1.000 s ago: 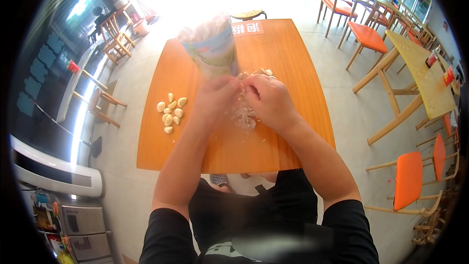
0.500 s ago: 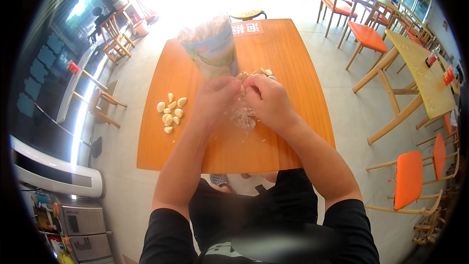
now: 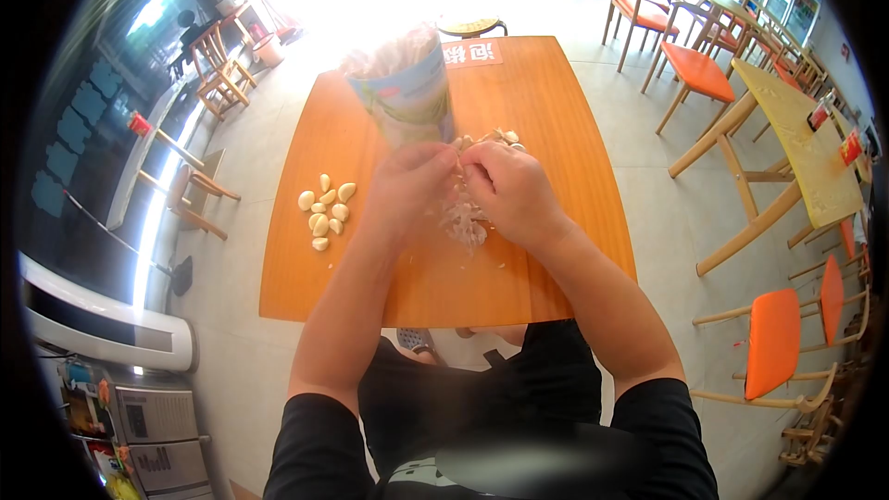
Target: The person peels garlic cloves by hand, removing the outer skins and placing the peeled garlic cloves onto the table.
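Observation:
Over the middle of the table, my left hand point(image 3: 414, 183) and my right hand point(image 3: 507, 187) meet fingertip to fingertip, both closed in a pinch. Between them is a garlic clove, mostly hidden by the fingers. Below lies a heap of papery garlic skins point(image 3: 465, 225), partly covered by my hands. Unpeeled garlic cloves point(image 3: 505, 137) lie just beyond my right hand. A group of peeled garlic cloves point(image 3: 321, 222) rests to the left of my left forearm. Behind my left hand stands a printed plastic bag point(image 3: 405, 93), its top open and whitish.
All this lies on a wooden table point(image 3: 546, 83) with a red and white sign point(image 3: 474, 53) at its far edge. A round stool point(image 3: 470, 26) stands behind it. Orange chairs point(image 3: 774, 343) and a yellow table point(image 3: 815, 167) are on the right.
Almost nothing differs. Both hands keep their pinch at the same spot, and the view has shifted very slightly.

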The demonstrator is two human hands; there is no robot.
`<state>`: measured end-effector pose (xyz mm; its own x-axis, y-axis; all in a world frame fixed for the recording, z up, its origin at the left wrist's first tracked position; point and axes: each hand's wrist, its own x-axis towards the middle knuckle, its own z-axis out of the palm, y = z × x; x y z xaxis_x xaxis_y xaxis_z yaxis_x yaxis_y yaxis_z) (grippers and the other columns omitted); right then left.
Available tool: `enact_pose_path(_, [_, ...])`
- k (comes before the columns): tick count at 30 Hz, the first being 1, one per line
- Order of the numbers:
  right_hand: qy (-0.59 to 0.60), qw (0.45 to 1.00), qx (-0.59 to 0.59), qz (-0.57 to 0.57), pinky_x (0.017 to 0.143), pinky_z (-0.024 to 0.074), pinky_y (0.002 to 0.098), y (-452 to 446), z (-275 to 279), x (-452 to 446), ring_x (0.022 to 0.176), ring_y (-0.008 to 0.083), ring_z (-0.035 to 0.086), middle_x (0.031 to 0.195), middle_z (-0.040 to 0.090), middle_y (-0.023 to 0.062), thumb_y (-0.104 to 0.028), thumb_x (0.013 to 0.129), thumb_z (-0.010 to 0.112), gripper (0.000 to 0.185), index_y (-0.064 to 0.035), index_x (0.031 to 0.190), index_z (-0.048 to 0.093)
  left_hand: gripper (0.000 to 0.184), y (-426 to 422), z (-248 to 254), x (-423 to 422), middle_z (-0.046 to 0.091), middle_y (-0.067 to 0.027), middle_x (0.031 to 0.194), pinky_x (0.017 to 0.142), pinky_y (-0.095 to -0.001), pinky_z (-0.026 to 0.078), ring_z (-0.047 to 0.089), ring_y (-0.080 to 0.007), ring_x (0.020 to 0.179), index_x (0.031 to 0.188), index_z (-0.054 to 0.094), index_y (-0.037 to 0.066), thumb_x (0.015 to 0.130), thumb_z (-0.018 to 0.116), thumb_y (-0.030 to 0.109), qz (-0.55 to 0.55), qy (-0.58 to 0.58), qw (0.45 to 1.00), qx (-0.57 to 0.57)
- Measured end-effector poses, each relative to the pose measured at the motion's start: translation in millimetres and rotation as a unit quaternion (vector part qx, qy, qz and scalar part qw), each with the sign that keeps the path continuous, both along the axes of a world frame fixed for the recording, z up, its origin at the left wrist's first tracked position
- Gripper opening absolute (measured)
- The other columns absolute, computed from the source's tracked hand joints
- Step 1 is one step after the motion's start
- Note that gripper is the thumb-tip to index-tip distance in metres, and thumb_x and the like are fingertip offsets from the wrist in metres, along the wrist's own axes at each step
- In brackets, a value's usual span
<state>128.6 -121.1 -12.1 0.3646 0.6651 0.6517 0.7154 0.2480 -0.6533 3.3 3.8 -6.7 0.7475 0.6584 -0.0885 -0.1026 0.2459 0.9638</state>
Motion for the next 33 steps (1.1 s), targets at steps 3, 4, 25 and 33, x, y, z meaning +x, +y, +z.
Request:
enact_pose_path(3, [-0.016,1.000,-0.014,-0.015,0.075,0.0511,0.0457,0.0,0.3,1.0,0.085,0.0387,0.064,0.087,0.066,0.0192,-0.009,0.089,0.059,0.008,-0.0018,0.092,0.062,0.013,-0.5,1.9,1.2,0.067,-0.0035,0.085,0.065,-0.0269,0.055,0.063,-0.0116,0.071,0.104,0.068,0.000,0.097,0.066,0.011,-0.007,0.010,1.000,0.013])
enact_pose_path(4, [-0.016,1.000,-0.014,-0.015,0.075,0.0511,0.0457,0.4,-0.4,1.2,0.085,0.0387,0.064,0.087,0.066,0.0192,-0.009,0.089,0.059,0.008,-0.0018,0.092,0.062,0.013,0.1,3.1,0.1,0.067,-0.0035,0.084,0.064,-0.0262,0.054,0.063,-0.0118,0.070,0.104,0.068,0.000,0.096,0.066,0.010,-0.025,0.026,0.999,0.025])
enact_pose_path(25, [0.072,0.995,-0.069,0.016,0.075,0.0512,0.0447,-1.6,3.7,3.8,0.084,0.0382,0.065,0.088,0.067,0.0194,-0.012,0.090,0.059,0.013,0.0006,0.090,0.063,0.021,4.6,5.2,-4.5,0.071,-0.0070,0.096,0.072,-0.0277,0.055,0.065,-0.0130,0.078,0.116,0.067,-0.003,0.095,0.063,0.001,-0.018,-0.026,0.999,-0.003])
enact_pose_path(33, [0.106,0.992,-0.067,-0.015,0.075,0.0527,0.0418,-0.5,1.3,3.2,0.083,0.0362,0.067,0.090,0.068,0.0208,-0.010,0.089,0.060,0.013,0.0014,0.095,0.065,0.024,-2.2,5.9,-2.8,0.069,-0.0046,0.094,0.072,-0.0263,0.056,0.064,-0.0119,0.078,0.117,0.067,-0.001,0.094,0.068,0.005,-0.024,0.001,0.998,0.057])
